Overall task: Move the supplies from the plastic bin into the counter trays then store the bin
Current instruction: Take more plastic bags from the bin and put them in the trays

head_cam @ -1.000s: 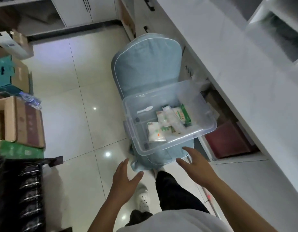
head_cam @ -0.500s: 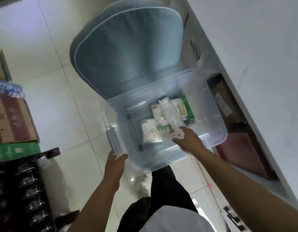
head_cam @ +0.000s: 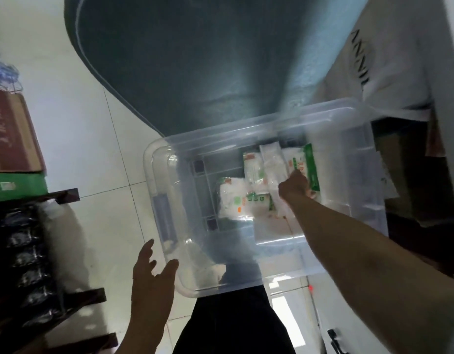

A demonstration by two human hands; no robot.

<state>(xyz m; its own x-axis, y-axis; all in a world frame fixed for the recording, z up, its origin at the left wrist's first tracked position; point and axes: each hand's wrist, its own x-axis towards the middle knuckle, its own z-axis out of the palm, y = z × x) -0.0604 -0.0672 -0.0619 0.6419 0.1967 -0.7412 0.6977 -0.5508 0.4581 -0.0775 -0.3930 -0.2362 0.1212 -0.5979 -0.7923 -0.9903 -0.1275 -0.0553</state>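
A clear plastic bin (head_cam: 164,221) sits on a blue-grey cushioned chair (head_cam: 195,60). Inside lie several white and green supply packets (head_cam: 233,200), among them a long clear-wrapped packet (head_cam: 272,164) and a green-edged box (head_cam: 311,162). My right hand (head_cam: 295,186) reaches into the bin with curled fingers closed on the packets near the long one. Spread open, my left hand (head_cam: 154,269) hovers at the bin's near left corner, its thumb close to the rim.
The white counter front (head_cam: 399,60) runs along the right, with dark shelf space and boxes (head_cam: 412,175) under it. Cardboard boxes (head_cam: 14,134) and a dark rack (head_cam: 29,251) stand on the left. White tiled floor (head_cam: 93,149) lies between.
The view has moved closer over the bin. My right hand went deeper into the bin and closed on the packets. My left hand came off the bin's corner and opened.
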